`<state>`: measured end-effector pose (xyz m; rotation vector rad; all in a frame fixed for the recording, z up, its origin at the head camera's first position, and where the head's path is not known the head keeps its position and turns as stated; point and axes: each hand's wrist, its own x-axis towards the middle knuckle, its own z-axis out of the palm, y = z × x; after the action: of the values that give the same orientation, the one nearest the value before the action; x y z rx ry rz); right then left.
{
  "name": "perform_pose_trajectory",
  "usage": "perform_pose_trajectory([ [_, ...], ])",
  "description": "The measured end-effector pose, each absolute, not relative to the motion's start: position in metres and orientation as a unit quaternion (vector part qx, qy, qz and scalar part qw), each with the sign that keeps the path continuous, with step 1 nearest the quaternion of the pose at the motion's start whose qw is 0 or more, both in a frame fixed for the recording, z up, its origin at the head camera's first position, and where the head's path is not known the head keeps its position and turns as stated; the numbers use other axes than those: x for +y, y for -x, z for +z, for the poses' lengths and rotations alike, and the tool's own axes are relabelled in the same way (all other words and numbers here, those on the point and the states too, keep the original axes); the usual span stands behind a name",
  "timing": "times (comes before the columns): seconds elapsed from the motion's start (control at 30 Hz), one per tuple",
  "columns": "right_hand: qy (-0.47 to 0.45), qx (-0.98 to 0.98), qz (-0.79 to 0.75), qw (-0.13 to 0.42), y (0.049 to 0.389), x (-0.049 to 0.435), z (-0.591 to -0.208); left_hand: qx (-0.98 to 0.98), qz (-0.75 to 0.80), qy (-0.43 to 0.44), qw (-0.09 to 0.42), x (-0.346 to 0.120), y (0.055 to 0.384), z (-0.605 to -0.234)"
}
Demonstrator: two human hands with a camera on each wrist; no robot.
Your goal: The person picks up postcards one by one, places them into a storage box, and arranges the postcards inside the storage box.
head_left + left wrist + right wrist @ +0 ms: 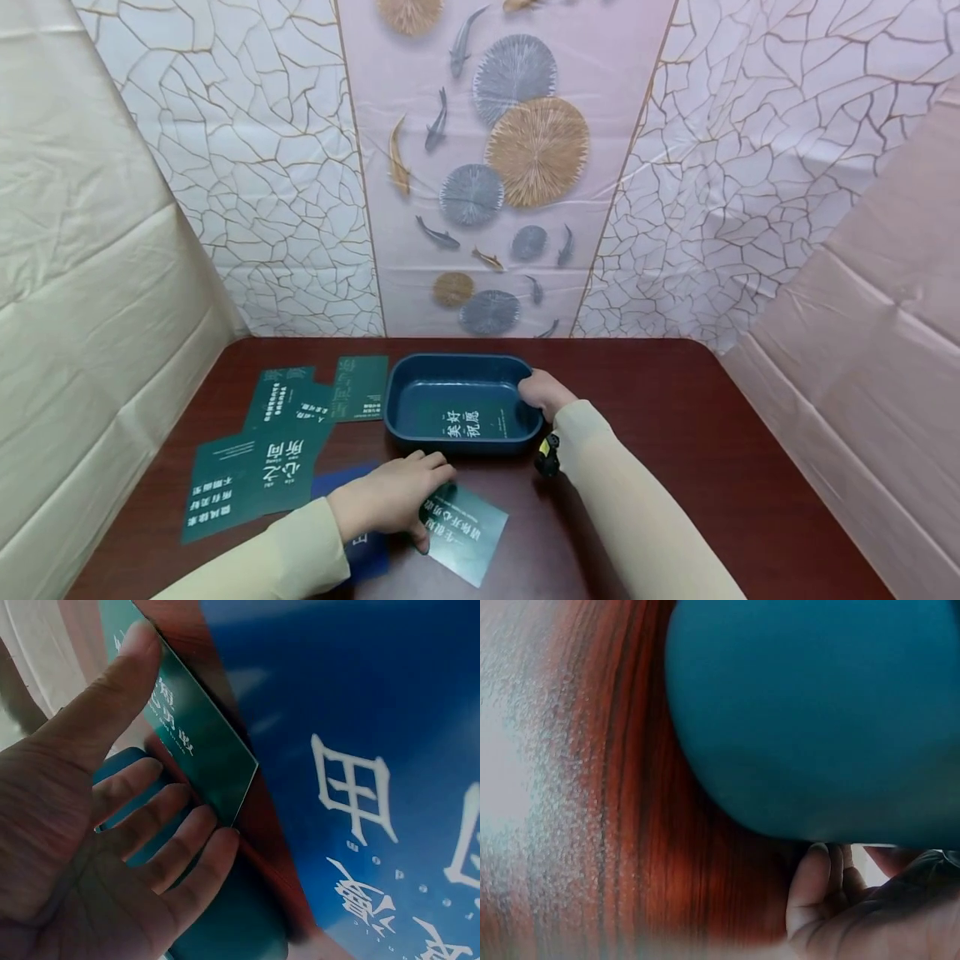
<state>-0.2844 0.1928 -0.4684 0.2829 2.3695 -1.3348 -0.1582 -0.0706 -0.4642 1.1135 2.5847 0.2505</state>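
A dark teal rectangular dish (463, 364) sits on the table, with a green card (472, 421) with white lettering inside it. My right hand (546, 393) grips the right end of the dish; in the right wrist view its fingers (814, 881) are beside the dish's outer wall (810, 727). In front of the dish, my left hand (393, 496) spreads over the left edge of another green card (468, 529). Its thumb overlaps that card (202, 735) in the left wrist view, while the fingertips are by a lower edge; firm contact cannot be made out.
A blue card (300, 682) with white characters lies partly beneath my left forearm. Several overlapping green cards (258, 467) cover the table's left side, and one green card (362, 387) lies just left of the dish. Patterned cloth (480, 275) hangs behind the dark red table (675, 433).
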Motion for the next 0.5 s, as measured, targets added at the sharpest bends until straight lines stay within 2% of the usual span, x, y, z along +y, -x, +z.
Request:
perform_pose_trajectory([
  [0.5, -0.117, 0.85, -0.473, 0.197, 0.2854, 0.1911, -0.4702, 0.917, 0.037, -0.368, 0.148, -0.0667, 0.1626, -0.4651],
])
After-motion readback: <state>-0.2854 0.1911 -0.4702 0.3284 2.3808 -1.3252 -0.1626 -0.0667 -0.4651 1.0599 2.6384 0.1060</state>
